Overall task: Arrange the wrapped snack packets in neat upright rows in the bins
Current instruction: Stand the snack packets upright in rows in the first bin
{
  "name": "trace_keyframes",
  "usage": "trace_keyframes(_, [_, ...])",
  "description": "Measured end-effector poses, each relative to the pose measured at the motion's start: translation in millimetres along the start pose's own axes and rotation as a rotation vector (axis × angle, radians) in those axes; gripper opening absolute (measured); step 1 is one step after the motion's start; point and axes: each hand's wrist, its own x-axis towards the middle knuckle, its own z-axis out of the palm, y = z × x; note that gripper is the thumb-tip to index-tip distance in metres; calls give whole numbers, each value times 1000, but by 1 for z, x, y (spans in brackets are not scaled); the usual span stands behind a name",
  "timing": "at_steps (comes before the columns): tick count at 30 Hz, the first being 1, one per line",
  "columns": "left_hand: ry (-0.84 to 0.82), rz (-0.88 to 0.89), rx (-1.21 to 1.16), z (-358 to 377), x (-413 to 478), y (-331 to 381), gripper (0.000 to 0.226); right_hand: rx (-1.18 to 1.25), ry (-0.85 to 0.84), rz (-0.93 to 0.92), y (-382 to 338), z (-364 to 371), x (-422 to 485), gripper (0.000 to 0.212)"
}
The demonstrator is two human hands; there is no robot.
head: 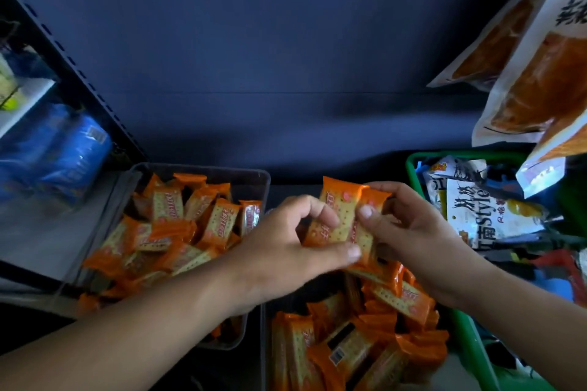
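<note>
Held packets (344,219): a small stack of orange cracker packets, at least two showing, roughly upright with the top ends fanned apart. The exact count cannot be told. Both hands pinch this stack. The left hand (295,247) has its thumb across the lower part and its fingers curled onto the front face. The right hand (413,232) presses its thumb on the front of the outermost packet; its fingers are behind and mostly hidden.

Assessment: the step in hand appears to be squaring the stack before it goes into a bin. To do it well, bring the ends level and the faces flush. Press on the flat faces, not the crimped ends, since the glossy wrappers look likely to slide on each other. A cleared strip against a bin wall would give the row support.

Position: the stack is held in the air, touching no bin.
- Directly below the grip, toward the person: the near bin (263,343), contents jumbled.
- Left of the grip: the left bin (203,168), packets heaped flat and tilted, no upright rows yet.
- Right of the grip: a green basket (413,168) of other snack bags.
- Above right: large hanging bags (533,73).
</note>
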Motion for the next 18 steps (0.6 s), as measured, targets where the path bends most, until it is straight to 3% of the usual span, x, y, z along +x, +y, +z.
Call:
trace_keyframes(2, [104, 28, 21, 0, 2, 0, 36, 14, -15, 5, 1, 0, 0, 40])
trace_keyframes(7, [139, 43, -55, -3, 4, -1, 78, -23, 38, 12, 2, -3, 0, 41])
trace_keyframes(10, [176, 51, -19, -8, 4, 2, 58, -36, 78, 26, 0, -8, 0, 35])
trace_keyframes(14, [201, 3, -215, -3, 6, -2, 33, -51, 102, 45, 1, -12, 2, 24])
trace_keyframes(18, [171, -32, -182, 12, 8, -9, 22, -45, 73, 35, 3, 2, -4, 20])
